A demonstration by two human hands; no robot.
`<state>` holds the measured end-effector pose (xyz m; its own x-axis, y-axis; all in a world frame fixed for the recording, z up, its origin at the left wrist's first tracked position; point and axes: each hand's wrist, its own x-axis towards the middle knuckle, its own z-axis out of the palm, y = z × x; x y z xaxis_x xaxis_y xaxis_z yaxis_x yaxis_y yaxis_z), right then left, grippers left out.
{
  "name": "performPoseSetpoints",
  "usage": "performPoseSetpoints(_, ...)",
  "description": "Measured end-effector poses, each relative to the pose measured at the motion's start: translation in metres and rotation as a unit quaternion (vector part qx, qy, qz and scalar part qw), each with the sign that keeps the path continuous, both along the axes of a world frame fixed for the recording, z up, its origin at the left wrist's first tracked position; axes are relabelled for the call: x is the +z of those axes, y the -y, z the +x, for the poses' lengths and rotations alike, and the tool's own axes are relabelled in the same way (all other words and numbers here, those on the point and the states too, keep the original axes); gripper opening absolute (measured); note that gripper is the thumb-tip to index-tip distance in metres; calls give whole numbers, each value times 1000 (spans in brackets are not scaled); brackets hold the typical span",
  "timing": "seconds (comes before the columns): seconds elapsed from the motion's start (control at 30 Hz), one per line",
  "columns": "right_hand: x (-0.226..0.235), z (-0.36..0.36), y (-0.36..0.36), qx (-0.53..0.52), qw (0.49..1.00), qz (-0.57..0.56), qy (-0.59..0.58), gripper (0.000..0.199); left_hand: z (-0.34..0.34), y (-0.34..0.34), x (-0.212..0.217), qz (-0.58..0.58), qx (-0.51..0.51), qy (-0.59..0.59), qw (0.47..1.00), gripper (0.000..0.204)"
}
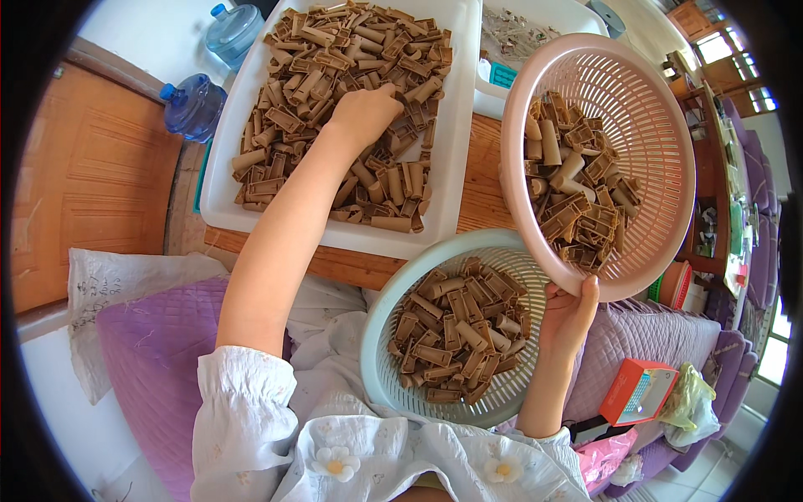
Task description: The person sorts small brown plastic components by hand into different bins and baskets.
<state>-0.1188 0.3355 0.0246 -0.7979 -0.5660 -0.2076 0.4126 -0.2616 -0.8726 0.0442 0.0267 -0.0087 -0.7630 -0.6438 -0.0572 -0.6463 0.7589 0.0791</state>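
My left hand reaches into a large white tray heaped with brown plastic half-round pieces. Its fingers are curled down among the pieces, and their tips are hidden, so what they hold cannot be seen. At the right, my right hand grips the lower rim of a pink slotted basket, tilted toward me. Brown pieces of the same kind lie piled on the basket's left side. Below it, a light green slotted basket contains more brown pieces.
The tray stands on a wooden table. Behind the pink basket is another white tray with clear bits. Two blue water jugs stand at the left, near a wooden door. An orange-red box rests on a purple quilted seat at the right.
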Motion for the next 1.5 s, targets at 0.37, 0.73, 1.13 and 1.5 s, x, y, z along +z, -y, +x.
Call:
performPoseSetpoints(0.37, 0, 1, 0, -9, 1000, -1, 5, 18, 5, 8, 7, 65, 66, -247, 965, 24)
performPoseSetpoints(0.73, 0, 0, 0, 0, 1000, -7, -2, 17, -12, -3, -12, 38, 28, -79, 996, 25)
performPoseSetpoints(1.13, 4, 3, 5, -23, 1000, 11, -5, 15, -1, 23, 15, 176, 171, -444, 862, 21)
performPoseSetpoints(1.5, 2, 2, 4, -19, 1000, 10, -1, 14, -93, -86, 141, 432, -109, -458, 769, 58)
